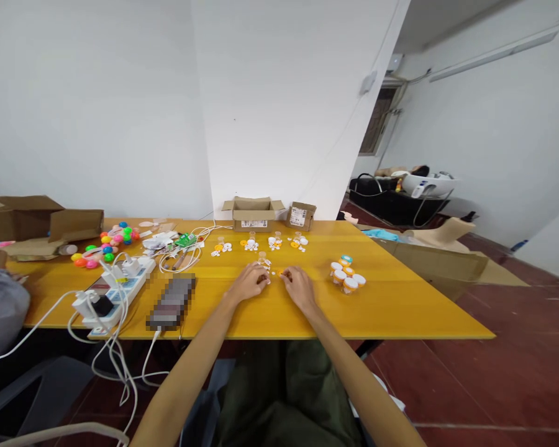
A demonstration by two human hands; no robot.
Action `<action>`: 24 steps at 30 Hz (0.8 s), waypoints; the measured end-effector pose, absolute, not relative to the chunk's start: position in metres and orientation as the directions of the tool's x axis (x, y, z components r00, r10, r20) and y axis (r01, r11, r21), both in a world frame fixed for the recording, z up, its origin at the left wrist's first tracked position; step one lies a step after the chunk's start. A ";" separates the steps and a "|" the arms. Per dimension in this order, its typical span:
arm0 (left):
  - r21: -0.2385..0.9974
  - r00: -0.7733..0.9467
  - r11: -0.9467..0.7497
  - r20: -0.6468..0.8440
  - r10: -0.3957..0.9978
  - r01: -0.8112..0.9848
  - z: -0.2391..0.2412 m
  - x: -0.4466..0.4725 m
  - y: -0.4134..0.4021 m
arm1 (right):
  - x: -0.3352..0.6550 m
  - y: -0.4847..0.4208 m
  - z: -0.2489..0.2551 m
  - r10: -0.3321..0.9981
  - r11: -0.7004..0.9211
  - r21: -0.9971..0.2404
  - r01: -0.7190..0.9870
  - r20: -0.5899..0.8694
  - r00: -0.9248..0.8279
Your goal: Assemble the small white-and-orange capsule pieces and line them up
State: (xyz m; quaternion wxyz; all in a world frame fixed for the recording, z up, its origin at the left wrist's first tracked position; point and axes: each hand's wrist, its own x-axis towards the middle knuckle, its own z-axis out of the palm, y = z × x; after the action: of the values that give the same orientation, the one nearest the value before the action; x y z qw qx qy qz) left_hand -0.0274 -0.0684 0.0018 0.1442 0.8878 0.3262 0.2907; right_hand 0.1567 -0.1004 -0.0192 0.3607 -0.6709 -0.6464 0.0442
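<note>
On the wooden table, my left hand (pixel 250 281) rests with its fingers curled together beside small white pieces (pixel 267 266). Something tiny and white shows at its fingertips, too small to name. Facing it, my right hand (pixel 300 288) pinches at the edge of a small orange lid (pixel 280 272). A clear open jar (pixel 261 256) stands just beyond my left hand. Farther back are several similar clear jars (pixel 278 236), with orange lids (pixel 295 244) and white pieces lying around them. To the right of my right hand, several closed jars (pixel 349 284) with white, orange and blue lids stand grouped together.
An open cardboard box (pixel 253 217) and a smaller box (pixel 302 215) stand at the back. On the left lie a phone (pixel 171 302), a power strip (pixel 130 285) with tangled white cables, and colourful balls (pixel 92 256). Another person's sleeve (pixel 2 304) shows at far left.
</note>
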 end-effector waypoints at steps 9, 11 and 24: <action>0.436 0.620 -0.759 0.441 0.649 0.485 -0.003 -0.030 -0.064 | 0.150 -0.094 -0.015 0.915 0.070 -0.421 0.904 0.388 0.110; 0.423 0.625 -0.764 0.443 0.643 0.486 -0.003 -0.031 -0.063 | 0.148 -0.091 -0.017 0.912 0.092 -0.404 0.910 0.400 0.085; 0.418 0.619 -0.774 0.467 0.632 0.475 -0.004 -0.032 -0.060 | 0.151 -0.093 -0.024 0.834 0.320 -0.377 0.869 0.548 -0.070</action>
State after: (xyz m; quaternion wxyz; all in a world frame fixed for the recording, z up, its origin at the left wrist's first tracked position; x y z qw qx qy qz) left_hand -0.0317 -0.0603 -0.0037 0.1278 0.8905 0.3107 0.3069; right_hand 0.1507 -0.0930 -0.0237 0.3549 -0.5825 -0.7308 -0.0251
